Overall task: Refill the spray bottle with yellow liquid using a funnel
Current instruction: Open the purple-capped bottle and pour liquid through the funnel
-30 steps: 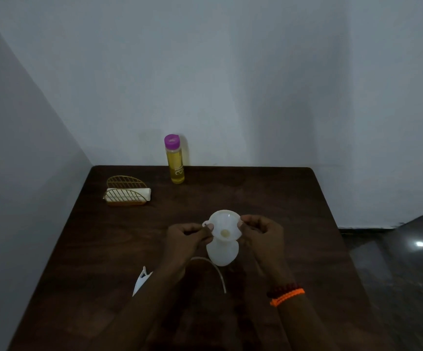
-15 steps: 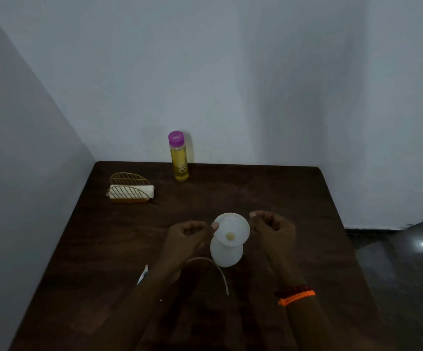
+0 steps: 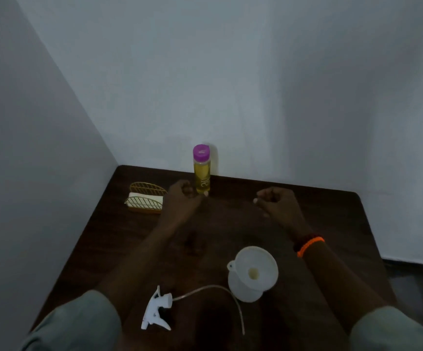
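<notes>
My left hand (image 3: 183, 196) and right hand (image 3: 276, 201) hover with fingers curled, holding nothing. The yellow bottle (image 3: 201, 171) stands just beyond my left fingers; the funnel (image 3: 254, 267) sits in the spray bottle (image 3: 245, 291) behind my right wrist.

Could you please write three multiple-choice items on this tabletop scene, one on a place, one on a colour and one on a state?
1. Where does the bottle of yellow liquid stand?
A. at the table's far edge by the wall
B. beside the spray head
C. inside the gold rack

2. What colour is its cap?
A. white
B. purple
C. orange

3. What state is the funnel in?
A. held in the right hand
B. lying flat on the table
C. seated in the white bottle, untouched

Key: 1 A, it stands against the wall at the back. 2 B, the cap is plainly purple. 3 C, both the left hand and right hand are far from it.
</notes>
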